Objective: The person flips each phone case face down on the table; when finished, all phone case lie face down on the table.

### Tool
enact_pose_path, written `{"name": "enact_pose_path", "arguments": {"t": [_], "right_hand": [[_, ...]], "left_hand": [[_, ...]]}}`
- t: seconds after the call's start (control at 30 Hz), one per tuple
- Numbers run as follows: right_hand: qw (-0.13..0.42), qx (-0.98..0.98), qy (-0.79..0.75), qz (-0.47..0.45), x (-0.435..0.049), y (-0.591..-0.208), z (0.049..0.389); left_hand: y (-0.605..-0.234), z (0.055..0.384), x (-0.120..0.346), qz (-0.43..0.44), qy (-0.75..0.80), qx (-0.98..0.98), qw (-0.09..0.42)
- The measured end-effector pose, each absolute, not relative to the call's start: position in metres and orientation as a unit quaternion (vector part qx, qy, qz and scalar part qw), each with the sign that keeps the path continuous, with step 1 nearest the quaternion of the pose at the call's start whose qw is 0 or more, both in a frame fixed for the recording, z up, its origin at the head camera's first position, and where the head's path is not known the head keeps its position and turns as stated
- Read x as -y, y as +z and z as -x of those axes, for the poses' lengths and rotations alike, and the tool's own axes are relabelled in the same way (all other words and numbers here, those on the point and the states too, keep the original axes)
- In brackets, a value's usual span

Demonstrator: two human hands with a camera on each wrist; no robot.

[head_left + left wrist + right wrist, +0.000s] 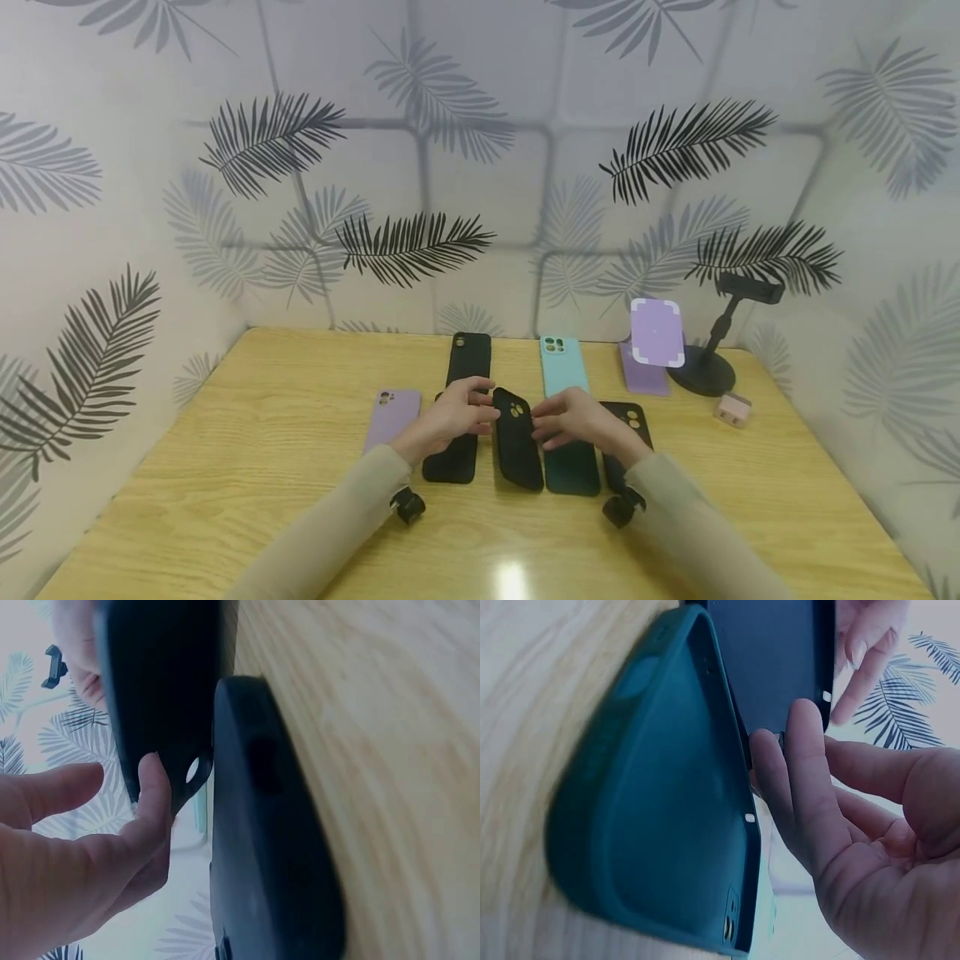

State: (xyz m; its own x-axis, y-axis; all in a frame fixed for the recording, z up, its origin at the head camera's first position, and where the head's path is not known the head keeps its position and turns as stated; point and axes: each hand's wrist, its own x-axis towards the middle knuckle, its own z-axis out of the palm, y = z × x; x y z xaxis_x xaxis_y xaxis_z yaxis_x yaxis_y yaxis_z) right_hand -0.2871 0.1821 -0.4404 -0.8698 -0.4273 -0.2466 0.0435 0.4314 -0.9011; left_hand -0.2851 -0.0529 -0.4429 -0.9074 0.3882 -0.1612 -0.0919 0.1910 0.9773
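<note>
In the head view a black phone case (519,454) with a camera cutout stands tilted between the two hands. My left hand (452,417) is at its left edge, where the left wrist view has a fingertip against the case (157,682) and the thumb apart from it. On the other side, my right hand (576,418) holds its fingers extended close to the case; whether they touch is unclear. A dark green case (572,471) lies under the right hand, its hollow side up in the right wrist view. Beneath the left hand lies another black case (450,462).
Behind are a black case (469,358) and a turquoise case (564,367). A purple case (392,414) lies left, a black one (611,471) right. A purple panel with white corners (657,333), a black stand (720,329) and a pink block (733,409) occupy the back right.
</note>
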Motion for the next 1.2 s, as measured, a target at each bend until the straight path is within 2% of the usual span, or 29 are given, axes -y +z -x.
{"name": "enact_pose_path", "arguments": {"t": [0.47, 0.8, 1.2], "right_hand": [[0.277, -0.766, -0.565, 0.135, -0.164, -0.444, 0.285], [0.281, -0.732, -0.607, 0.13, -0.162, -0.453, 0.285], [0.218, -0.738, -0.631, 0.096, -0.176, -0.451, 0.284]], "left_hand": [[-0.441, 0.289, 0.045, -0.109, 0.662, -0.719, 0.185], [-0.441, 0.293, 0.042, -0.116, 0.653, -0.723, 0.193], [-0.447, 0.293, 0.04, -0.124, 0.621, -0.742, 0.219]]}}
